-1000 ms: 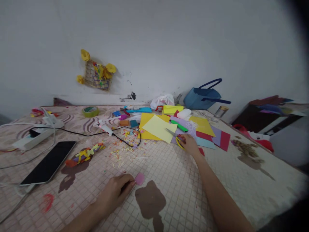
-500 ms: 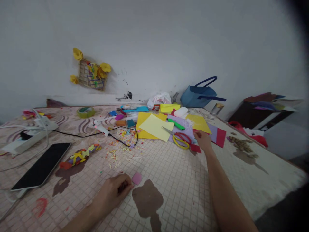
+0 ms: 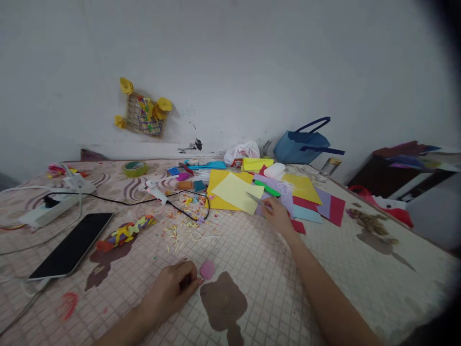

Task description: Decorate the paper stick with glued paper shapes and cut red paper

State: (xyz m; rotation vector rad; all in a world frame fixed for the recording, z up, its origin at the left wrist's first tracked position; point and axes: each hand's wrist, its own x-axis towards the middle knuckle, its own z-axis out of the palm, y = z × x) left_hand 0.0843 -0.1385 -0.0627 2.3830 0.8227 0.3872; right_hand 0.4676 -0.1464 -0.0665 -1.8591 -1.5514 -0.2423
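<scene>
My left hand [image 3: 176,283] rests low over the table, fingers curled in a pinch at the edge of a small pink paper square [image 3: 207,269]. Further out, my right hand [image 3: 279,216] is closed round the handles of the scissors [image 3: 255,197]. Their handles are mostly hidden under the hand, while the blades point left over a pale yellow sheet [image 3: 236,191]. A green cutter-like tool [image 3: 267,188] lies just beyond the blades. Near the right wrist are a small red paper piece [image 3: 298,227] and a light blue sheet [image 3: 307,214].
A glue gun [image 3: 155,191] with its black cord lies among paper scraps [image 3: 175,235]. To the left are a phone [image 3: 74,245], a power strip [image 3: 57,204] and a twisted paper piece [image 3: 126,233]. A tape roll [image 3: 135,168] and blue bag [image 3: 301,146] stand at the back.
My right hand has moved left from the coloured papers onto the scissors' handles and closed round them. My left hand stays at the pink square. The view has shifted slightly.
</scene>
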